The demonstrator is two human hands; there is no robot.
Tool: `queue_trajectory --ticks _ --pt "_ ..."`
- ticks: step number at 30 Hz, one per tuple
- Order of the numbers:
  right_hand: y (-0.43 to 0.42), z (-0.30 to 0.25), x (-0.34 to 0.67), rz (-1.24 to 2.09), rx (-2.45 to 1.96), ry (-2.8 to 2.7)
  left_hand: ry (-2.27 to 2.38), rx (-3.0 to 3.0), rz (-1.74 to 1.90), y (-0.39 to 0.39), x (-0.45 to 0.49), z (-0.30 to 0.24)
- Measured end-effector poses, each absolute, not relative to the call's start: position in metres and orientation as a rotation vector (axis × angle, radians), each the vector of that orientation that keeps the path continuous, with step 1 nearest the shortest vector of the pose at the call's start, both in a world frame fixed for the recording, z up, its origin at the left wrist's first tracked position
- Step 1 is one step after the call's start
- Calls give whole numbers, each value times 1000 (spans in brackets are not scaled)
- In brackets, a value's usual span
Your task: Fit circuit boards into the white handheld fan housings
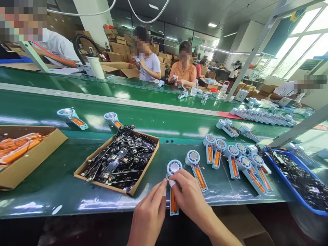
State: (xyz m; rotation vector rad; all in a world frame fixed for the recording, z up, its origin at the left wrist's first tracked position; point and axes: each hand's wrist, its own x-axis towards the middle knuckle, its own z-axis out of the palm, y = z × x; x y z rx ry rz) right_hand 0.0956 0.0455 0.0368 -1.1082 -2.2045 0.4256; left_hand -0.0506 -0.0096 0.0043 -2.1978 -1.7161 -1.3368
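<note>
My left hand (151, 205) and right hand (191, 194) met fingertip to fingertip over the neck of a pale-blue plastic unit with a round, slotted head (174, 167) and a long handle holding an orange cell. Both seemed pinched on something small there, but my fingers covered it and I couldn't tell what it was, or how firmly either hand gripped. The unit lay right in front of me on the glossy dark-green bench (64, 171), its handle end at the front edge; a downward push there, I judged, could tip it off. A tug with the two hands out of step could strain whatever fine part I had between them, and the white cover on a fingertip (172, 183) might dull my feel for it. Just to the right lay a matching pale-blue unit (192, 158) with thin red wires (202, 167) looping out; a careless sweep of my right wrist could snag those. The open cardboard tray (145, 168) of black circuit boards stood to the left, heaped high enough that a bump might spill some.
</note>
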Motion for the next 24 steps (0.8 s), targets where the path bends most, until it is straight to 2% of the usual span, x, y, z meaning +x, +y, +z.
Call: queue_trajectory --ticks 6,12,16,22,24 --pt "45 25 95 527 -1020 -2061 -1817 -2256 -1547 -6 -58 6" --pt "54 37 102 836 -961 -2000 -2056 -2445 -1765 -2 -70 17" --pt "60 40 105 963 -911 -1979 -2025 -2550 -1780 2 -73 19" --pt "60 45 104 860 -1021 -2020 -2041 -2431 -1781 5 -66 16" --pt "56 50 107 959 -1081 -1996 -2137 -2433 -1800 1 -62 18"
